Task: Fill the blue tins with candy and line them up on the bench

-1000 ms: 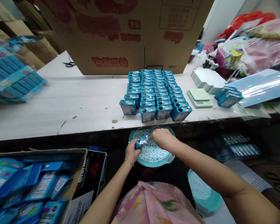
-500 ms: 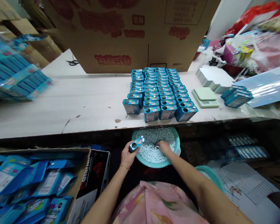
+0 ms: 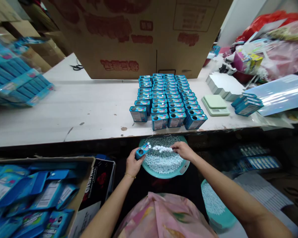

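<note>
In my left hand (image 3: 134,162) is a small blue box (image 3: 142,151), tilted, with a dark round hole in its top and a few white pellets at its far end. My right hand (image 3: 182,150) grips a narrow scoop heaped with white pellets (image 3: 162,149); the scoop itself is mostly hidden under them. Its tip is close to the box, a small gap apart. Both hands are over a turquoise basin (image 3: 161,176) full of the same white pellets. On the table just beyond stand rows of similar blue boxes (image 3: 160,121), upright, with round holes on top.
A pale green scale (image 3: 215,105), a stack of white card (image 3: 224,85) and a few blue boxes (image 3: 247,105) lie at right. A carton (image 3: 89,165) of blue packs is at lower left. Another turquoise tub (image 3: 222,221) sits lower right. A large cardboard box (image 3: 139,49) stands behind.
My right hand went down into the pellets, then came up with the scoop loaded. My left hand keeps the blue box, now turned with its hole showing and moved slightly left.
</note>
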`<state>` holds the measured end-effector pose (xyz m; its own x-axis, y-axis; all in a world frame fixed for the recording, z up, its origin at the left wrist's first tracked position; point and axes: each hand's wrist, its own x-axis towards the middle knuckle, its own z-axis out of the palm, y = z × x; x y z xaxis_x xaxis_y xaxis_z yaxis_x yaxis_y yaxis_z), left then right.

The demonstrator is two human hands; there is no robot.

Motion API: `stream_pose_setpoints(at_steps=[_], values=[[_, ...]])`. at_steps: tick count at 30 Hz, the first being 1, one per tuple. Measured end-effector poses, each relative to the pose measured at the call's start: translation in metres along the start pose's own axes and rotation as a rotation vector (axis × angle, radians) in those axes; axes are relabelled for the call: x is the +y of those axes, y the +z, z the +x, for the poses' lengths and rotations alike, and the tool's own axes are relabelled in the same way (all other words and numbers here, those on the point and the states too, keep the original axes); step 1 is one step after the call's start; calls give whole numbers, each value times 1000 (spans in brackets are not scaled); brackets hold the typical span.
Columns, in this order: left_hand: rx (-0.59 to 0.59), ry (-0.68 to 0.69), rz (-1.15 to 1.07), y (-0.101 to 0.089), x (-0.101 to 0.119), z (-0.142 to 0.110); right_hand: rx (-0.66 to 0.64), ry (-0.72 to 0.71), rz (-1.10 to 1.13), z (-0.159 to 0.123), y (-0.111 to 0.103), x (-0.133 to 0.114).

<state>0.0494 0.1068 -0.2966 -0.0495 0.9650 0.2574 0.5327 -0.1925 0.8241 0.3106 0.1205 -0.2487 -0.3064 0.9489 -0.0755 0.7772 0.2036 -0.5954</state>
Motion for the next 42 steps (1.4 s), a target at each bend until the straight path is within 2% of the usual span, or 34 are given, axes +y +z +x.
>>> stream_pose_setpoints(at_steps=[4,9,12,15,19,23,28,30,34,37,39,42], values=[[-62,120,44,16,11,1,-50,-84,-212,-8,-30,-42],[-84,161,106,23,20,0,-94,-72,-581,-13,-42,-88],[-88,160,112,23,19,-1,-101,-79,-646,-14,-43,-103],[-81,171,95,22,16,-1,-129,-67,-648,-16,-43,-108],[-80,199,108,17,12,-2,-131,-15,-621,-24,-47,-94],[-84,237,174,8,13,-2,-104,83,-593,-34,-49,-61],[-168,340,300,-9,18,0,-49,183,-518,-40,-41,-25],[-159,348,224,-18,20,2,-46,201,-486,-41,-36,-17],[-57,302,-36,-35,31,5,-36,214,-413,-42,-26,-4],[-8,287,-104,-44,44,11,-38,222,-353,-45,-19,3],[26,261,-142,-46,53,24,-41,224,-317,-47,-15,7],[41,202,-212,-44,58,58,-44,226,-263,-50,-8,11]])
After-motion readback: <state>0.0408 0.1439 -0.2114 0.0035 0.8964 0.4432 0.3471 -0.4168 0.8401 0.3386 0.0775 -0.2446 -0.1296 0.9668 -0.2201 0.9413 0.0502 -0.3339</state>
